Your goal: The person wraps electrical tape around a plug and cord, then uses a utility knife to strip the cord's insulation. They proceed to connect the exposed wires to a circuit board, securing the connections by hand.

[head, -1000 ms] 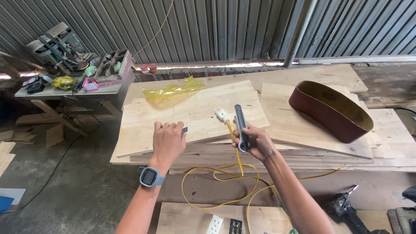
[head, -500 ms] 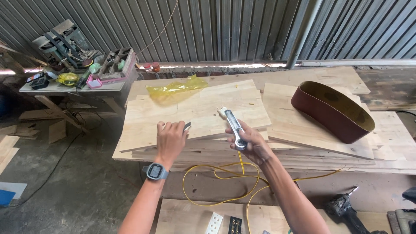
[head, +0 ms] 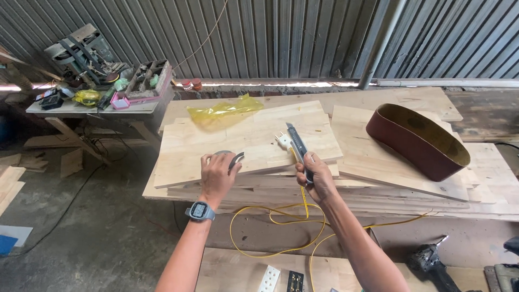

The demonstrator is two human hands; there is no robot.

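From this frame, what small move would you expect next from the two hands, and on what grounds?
Probably the left hand brings its grey tape roll toward the white plug. The right hand holds a utility knife beside that plug, at the end of the yellow cable, over the wooden board.

Sanding belt loop (head: 419, 139) lying on right boards of plank stack (head: 378, 178). Yellow plastic bag (head: 224, 110) sitting near stack's far-left corner. Pink tray (head: 145, 85) resting on side table (head: 81, 108). Drill (head: 430, 262) lying at lower right.
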